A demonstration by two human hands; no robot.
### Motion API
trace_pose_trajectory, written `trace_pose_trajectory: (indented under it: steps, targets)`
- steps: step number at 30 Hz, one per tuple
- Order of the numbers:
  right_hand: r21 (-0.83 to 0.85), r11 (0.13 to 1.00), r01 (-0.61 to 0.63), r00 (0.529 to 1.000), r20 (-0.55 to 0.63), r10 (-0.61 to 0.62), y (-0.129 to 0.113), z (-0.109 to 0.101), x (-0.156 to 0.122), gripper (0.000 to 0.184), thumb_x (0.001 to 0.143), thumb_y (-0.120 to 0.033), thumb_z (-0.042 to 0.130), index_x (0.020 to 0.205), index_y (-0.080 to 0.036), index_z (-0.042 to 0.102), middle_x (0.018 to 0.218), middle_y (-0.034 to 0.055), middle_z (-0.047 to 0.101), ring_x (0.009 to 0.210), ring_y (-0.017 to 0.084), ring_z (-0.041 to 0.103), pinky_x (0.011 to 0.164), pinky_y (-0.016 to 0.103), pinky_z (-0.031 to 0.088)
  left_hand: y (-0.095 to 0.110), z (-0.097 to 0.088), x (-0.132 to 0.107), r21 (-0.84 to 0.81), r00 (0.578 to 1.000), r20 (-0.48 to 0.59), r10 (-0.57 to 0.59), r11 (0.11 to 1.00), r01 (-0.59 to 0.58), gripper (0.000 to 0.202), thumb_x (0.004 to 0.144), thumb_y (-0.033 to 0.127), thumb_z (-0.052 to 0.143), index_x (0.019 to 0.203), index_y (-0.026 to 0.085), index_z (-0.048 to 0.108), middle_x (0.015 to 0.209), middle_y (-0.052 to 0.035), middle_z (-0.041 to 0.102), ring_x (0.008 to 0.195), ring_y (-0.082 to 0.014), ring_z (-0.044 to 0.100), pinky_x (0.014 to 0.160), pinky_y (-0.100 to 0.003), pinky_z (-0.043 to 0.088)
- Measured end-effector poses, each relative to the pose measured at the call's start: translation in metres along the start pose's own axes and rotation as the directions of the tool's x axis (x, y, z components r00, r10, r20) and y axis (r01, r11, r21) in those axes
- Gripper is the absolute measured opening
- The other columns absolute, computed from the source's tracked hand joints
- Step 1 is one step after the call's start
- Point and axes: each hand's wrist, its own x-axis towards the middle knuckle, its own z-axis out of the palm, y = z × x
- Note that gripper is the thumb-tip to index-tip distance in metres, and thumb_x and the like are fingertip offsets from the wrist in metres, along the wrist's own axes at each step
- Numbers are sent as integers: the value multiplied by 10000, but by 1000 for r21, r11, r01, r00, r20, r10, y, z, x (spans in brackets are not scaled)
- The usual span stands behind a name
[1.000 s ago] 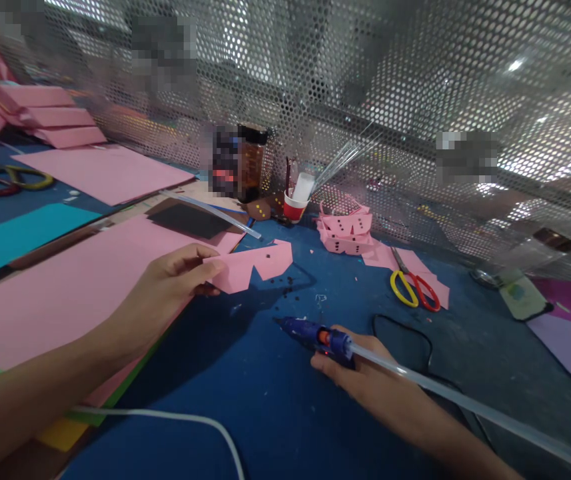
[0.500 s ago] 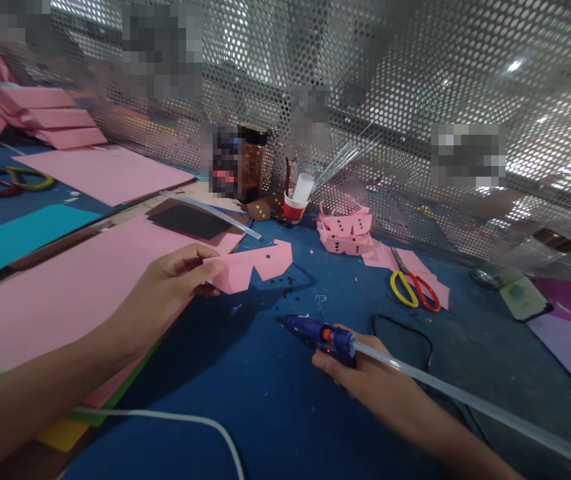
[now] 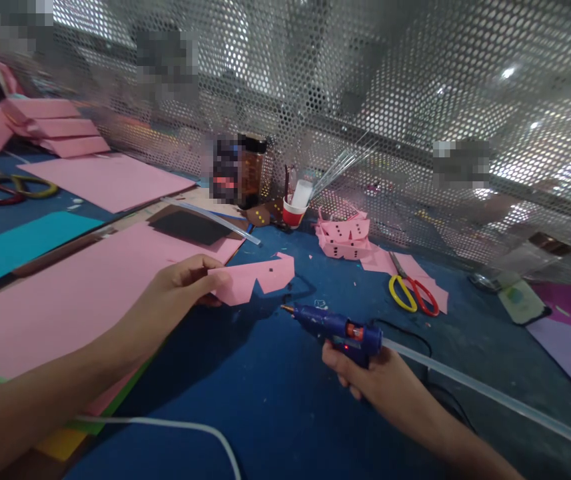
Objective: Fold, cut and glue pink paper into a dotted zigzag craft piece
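Note:
My left hand [image 3: 178, 293] pinches one end of a cut pink paper piece [image 3: 260, 277] with small black dots, held just above the blue table [image 3: 265, 400]. My right hand [image 3: 370, 380] grips a blue hot glue gun [image 3: 338, 327] lifted off the table, its metal tip pointing left toward the paper's lower edge, a short gap away. A long clear glue stick [image 3: 490, 397] runs out of the gun's back toward the right. A black cord [image 3: 415, 337] loops behind the gun.
Big pink sheets [image 3: 65, 293] lie left, with a black card [image 3: 190, 227] and teal sheet [image 3: 15, 243]. Folded pink pieces [image 3: 345, 237], a red cup [image 3: 292, 213], a dark jar [image 3: 250, 170] and yellow-red scissors [image 3: 412, 293] sit by the perforated metal wall [image 3: 365, 100]. A white cable [image 3: 180, 430] crosses near.
My right hand raised the glue gun off the table and brought it up and slightly right, the tip now level with the paper. The left hand with the pink piece barely moved.

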Motion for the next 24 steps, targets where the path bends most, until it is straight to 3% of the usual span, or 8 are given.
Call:
trace_pose_trajectory:
  steps: [7,17,24]
  targets:
    - [22,998,50,998,-45,-49,2,-1,0,326,901,-498,619,986,-188,676,673,-9,590,563,102,531,500,201,435,5,5,-1,25,998,54,-18,1000,17,253,883,434,620,777,204,612,785,14,628,779,-166,613,717,-272,488]
    - [51,997,59,994,-95,-54,2,1,0,346,858,-508,652,961,-180,690,680,2,590,572,110,551,490,207,450,1,5,-1,-11,995,95,-43,999,44,251,819,486,660,794,237,637,735,2,669,699,-181,620,660,-270,499]
    - [9,998,56,993,-101,-54,5,1,3,352,870,-513,644,970,-179,690,676,1,597,555,109,554,491,216,456,3,5,-3,-30,992,117,-56,998,60,221,845,438,654,791,225,629,726,11,640,702,-158,590,652,-243,479]
